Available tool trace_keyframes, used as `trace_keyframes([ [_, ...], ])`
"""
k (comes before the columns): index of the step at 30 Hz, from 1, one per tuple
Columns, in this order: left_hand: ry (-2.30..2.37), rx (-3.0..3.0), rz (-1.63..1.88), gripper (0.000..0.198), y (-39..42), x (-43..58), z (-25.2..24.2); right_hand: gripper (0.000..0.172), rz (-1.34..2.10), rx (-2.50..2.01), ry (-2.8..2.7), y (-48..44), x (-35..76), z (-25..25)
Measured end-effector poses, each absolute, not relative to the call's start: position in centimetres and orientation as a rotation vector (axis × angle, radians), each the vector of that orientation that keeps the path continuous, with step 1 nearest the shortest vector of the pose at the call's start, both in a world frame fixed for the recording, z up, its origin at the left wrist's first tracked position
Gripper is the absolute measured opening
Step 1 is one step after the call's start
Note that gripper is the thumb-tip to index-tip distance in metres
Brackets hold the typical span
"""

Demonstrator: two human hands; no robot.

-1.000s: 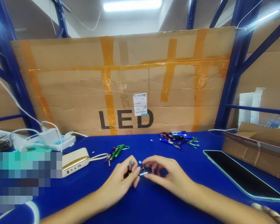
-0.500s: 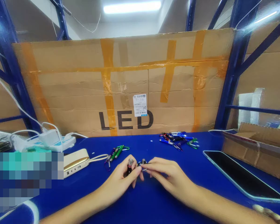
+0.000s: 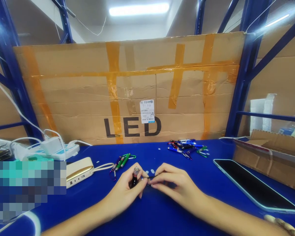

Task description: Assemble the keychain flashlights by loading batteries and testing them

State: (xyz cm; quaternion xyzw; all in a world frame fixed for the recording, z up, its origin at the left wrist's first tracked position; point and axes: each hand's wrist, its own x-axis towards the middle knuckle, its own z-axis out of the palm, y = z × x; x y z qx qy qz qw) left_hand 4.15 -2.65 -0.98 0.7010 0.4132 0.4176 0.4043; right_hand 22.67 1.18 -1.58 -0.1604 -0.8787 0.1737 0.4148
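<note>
Prob. mid-job: gripping dark cylinder (image 3: 134, 178), metal end up, in L hand (image 3: 127, 186) over table (image 3: 147, 219); pinching small dark piece (image 3: 151, 177) (can't ID) in R hand (image 3: 179, 183), right by L thumb. Can see green-tube cluster (image 3: 124, 160) nearby L, bigger pile (image 3: 185, 146) back R, both out of hand. Can't tell amt. left. Angled inward, w/ fingers curled, nearly meeting at tips.

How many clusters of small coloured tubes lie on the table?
2: a small cluster beyond the left hand, a larger pile near the cardboard. More may be hidden.
</note>
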Motion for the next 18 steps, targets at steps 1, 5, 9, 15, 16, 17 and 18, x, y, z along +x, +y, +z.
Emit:
trace_keyframes([
  [1,1.055,1.778,1.047,0.029,-2.68,4.15,-0.98,0.017,0.435,-0.421,-2.193,1.23,22.68,-1.58],
  [5,1.063,1.839,0.996,0.027,-2.79,4.07,-1.14,0.018,0.466,-0.485,-2.182,1.27,22.69,-1.6],
  [9,1.14,1.994,0.96,0.021,-2.93,3.91,-1.11,0.015,0.55,-0.578,-2.201,1.12,22.57,-1.63],
  [15,1.198,2.074,0.888,0.019,-2.96,3.73,-0.97,0.022,0.604,-0.667,-2.307,0.95,22.58,-1.59],
  [16,1.196,2.069,0.891,0.02,-2.91,3.68,-1.05,0.024,0.545,-0.628,-2.339,0.95,22.65,-1.52],
  [17,1.194,2.06,0.897,0.02,-2.84,3.63,-1.15,0.026,0.464,-0.581,-2.378,0.95,22.74,-1.42],
  [18,1.192,2.05,0.905,0.021,-2.77,3.58,-1.27,0.027,0.37,-0.533,-2.417,0.94,22.82,-1.31],
])
